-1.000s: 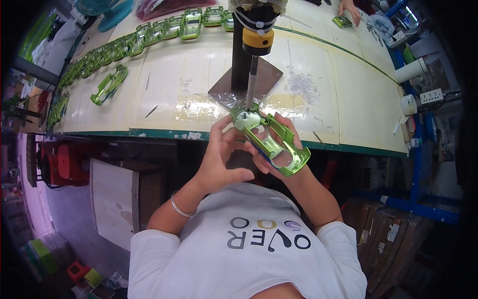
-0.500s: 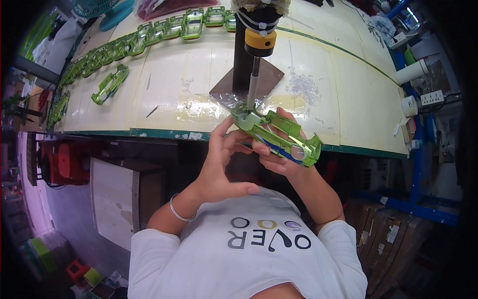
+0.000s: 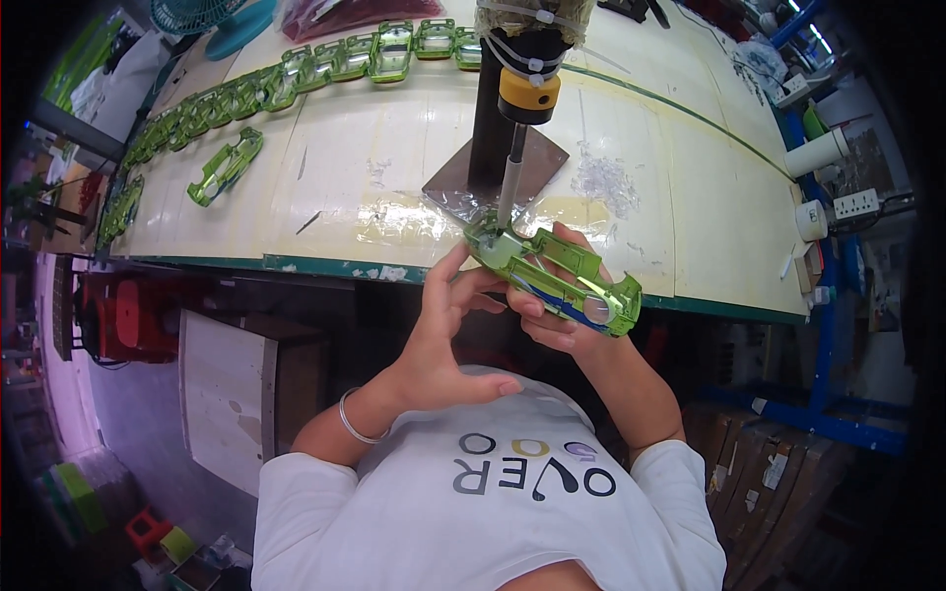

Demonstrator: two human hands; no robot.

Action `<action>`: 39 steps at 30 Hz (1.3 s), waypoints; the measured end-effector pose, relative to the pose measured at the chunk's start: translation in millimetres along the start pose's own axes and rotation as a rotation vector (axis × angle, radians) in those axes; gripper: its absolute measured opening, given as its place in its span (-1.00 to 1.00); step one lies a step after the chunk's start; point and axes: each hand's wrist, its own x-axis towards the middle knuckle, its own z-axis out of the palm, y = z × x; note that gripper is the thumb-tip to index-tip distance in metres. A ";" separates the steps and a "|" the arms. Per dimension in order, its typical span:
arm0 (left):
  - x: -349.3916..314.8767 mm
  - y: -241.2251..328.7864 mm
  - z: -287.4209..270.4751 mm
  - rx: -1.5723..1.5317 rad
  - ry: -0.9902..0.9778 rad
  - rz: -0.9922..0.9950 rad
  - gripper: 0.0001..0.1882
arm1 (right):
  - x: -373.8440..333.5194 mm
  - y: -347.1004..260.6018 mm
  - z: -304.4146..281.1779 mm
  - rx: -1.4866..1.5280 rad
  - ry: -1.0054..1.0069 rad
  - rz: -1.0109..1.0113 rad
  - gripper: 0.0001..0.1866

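My right hand (image 3: 570, 330) is closed around a green plastic toy car body (image 3: 567, 286), hollow side up, with a blue part and a round clear part in it. The body is tilted across the front edge of the table. A vertical electric screwdriver (image 3: 528, 98) with a yellow collar hangs over it, its grey sleeved tip reaching down into the body's left end. My left hand (image 3: 443, 330) is open, thumb spread wide, its upper fingertips against or very near that left end.
Similar green car bodies (image 3: 281, 87) stand in a long curved row, with a single one (image 3: 225, 167) nearer. A dark stand plate (image 3: 448, 182) lies behind the screwdriver tip. A teal fan (image 3: 236, 30) is at the back left; a power strip (image 3: 855, 204) is at right.
The whole view has shifted slightly. Both hands, the car body and the screwdriver tip keep nearly the same places relative to each other.
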 end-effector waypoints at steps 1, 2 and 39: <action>-0.6 -0.4 0.0 0.001 0.001 0.002 0.11 | 0.0 0.2 0.1 -0.003 -0.002 0.002 -0.55; -1.3 -0.9 0.1 -0.006 -0.002 0.001 0.11 | 0.0 0.3 0.4 -0.007 -0.004 0.003 -0.55; 3.5 23.4 -188.9 0.700 0.716 -0.173 -0.91 | -92.0 -247.0 -36.7 -2.134 1.404 -1.483 -0.48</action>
